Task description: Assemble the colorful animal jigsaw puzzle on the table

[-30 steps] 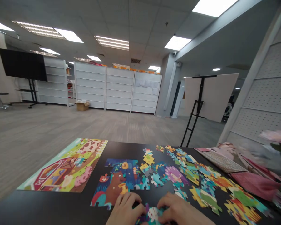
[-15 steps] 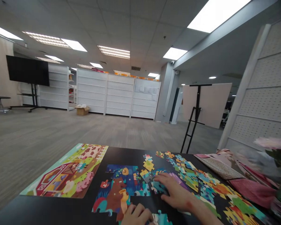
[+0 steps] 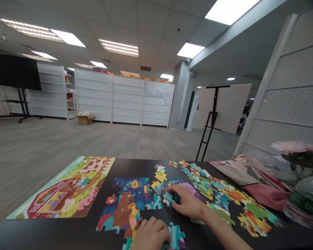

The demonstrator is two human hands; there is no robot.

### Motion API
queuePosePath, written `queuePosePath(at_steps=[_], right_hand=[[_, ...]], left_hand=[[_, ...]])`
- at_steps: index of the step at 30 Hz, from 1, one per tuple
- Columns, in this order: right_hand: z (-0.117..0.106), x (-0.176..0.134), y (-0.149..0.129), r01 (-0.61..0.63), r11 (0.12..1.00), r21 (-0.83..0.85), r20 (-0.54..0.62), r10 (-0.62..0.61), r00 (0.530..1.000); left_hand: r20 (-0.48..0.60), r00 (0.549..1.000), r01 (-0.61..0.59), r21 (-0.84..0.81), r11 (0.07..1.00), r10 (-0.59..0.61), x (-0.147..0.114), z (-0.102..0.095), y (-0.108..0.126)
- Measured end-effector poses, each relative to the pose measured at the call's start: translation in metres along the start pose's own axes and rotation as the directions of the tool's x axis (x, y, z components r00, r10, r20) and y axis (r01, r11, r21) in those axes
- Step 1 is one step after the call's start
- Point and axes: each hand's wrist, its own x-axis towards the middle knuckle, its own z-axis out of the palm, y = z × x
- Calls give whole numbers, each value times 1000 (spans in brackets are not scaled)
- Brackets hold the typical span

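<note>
Right hand now advanced to 12 o'clock, clamped on teal cardboard puzzle piece; left hand pressing flat, fingers together, on teal-and-purple joined cluster.

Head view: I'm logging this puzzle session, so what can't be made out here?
- Left hand: cut off by the bottom edge; its grip on the teal piece is hidden beneath it.
- Right hand: covers the pieces under its fingers; whether it pinches one is unclear.
- Bottle and flowers: blurred, cropped by the right edge.
</note>
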Motion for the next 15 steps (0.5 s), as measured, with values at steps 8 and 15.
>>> queuePosePath(at_steps=[8, 15], right_hand=[[6, -14, -15, 25, 999, 20, -142, -22, 990], [25, -33, -31, 70, 996, 63, -264, -51, 963]], left_hand=[[107, 990, 100, -128, 987, -86, 3, -11, 4], [-165, 966, -187, 88, 978, 199, -15, 14, -4]])
